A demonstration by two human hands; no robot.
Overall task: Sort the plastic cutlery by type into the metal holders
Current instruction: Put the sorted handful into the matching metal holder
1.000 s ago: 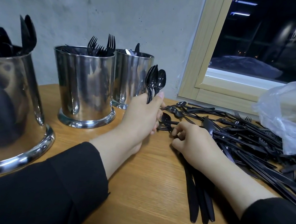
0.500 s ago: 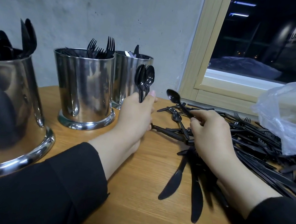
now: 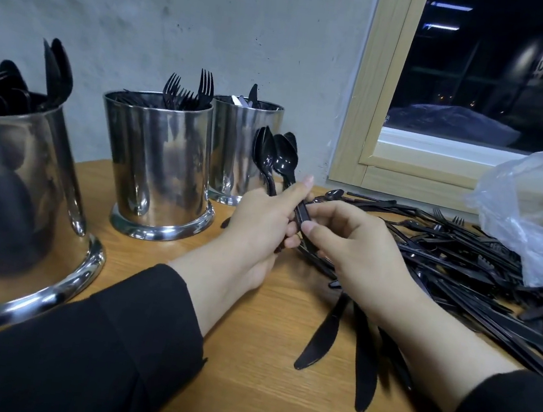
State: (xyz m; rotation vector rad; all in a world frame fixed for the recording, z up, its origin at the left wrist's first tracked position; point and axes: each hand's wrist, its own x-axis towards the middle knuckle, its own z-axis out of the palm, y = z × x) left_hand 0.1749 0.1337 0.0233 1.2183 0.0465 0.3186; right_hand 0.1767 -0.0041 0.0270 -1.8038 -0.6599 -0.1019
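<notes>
Your left hand [image 3: 263, 220] is wrapped around a little bundle of black plastic spoons [image 3: 274, 158], bowls sticking up above your fist, right in front of the far holder [image 3: 241, 148]. Your right hand [image 3: 349, 247] is pressed up next to it, thumb and fingers pinching the handle of one more spoon [image 3: 302, 211] whose bowl is up there with the rest of the bunch, so both hands are basically together and both clamped on spoons. On the wooden table [image 3: 236, 408] you've got three shiny metal holders along the wall: the big near holder [image 3: 4, 205] on the left is stuffed with spoons, the middle holder [image 3: 158, 163] has forks [image 3: 192, 91] poking out, tines up, and the far one shows only a couple of tips over the rim, can't really tell what type. The unsorted pile [image 3: 469, 266] sprawls across the right side of the table, with a few knives [image 3: 344, 347] lying loose under your right wrist, blades pointing toward you. A crumpled clear plastic bag [image 3: 538, 213] sits on the far edge of the pile, under the window [image 3: 487, 78].
</notes>
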